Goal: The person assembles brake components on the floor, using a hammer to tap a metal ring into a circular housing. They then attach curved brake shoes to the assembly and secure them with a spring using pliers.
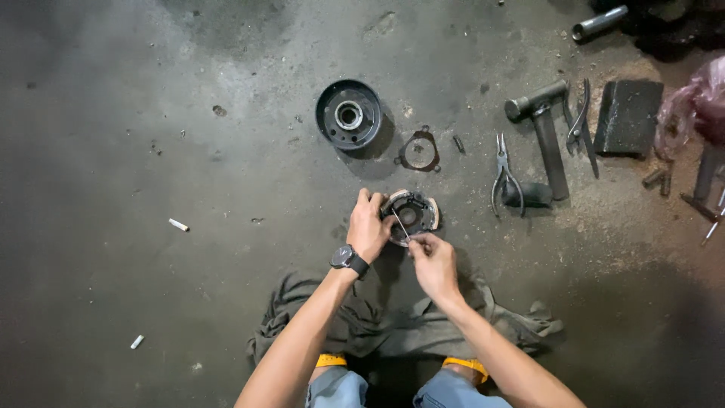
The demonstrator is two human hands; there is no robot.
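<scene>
A round metal clutch assembly (414, 214) with pale shoe pads lies on the concrete floor in front of me. My left hand (368, 224), with a black watch on the wrist, grips its left rim. My right hand (432, 260) pinches a thin metal pick (399, 224) whose tip pokes into the assembly's middle. Both forearms reach out over a grey rag (393, 317).
A black drum-shaped housing (349, 115) stands farther back, with a flat metal plate (419, 151) to its right. Pliers (502, 172), a hammer (545, 128), a second pair of pliers (580, 125) and a dark block (628, 117) lie at the right. Cigarette butts (178, 225) dot the left floor.
</scene>
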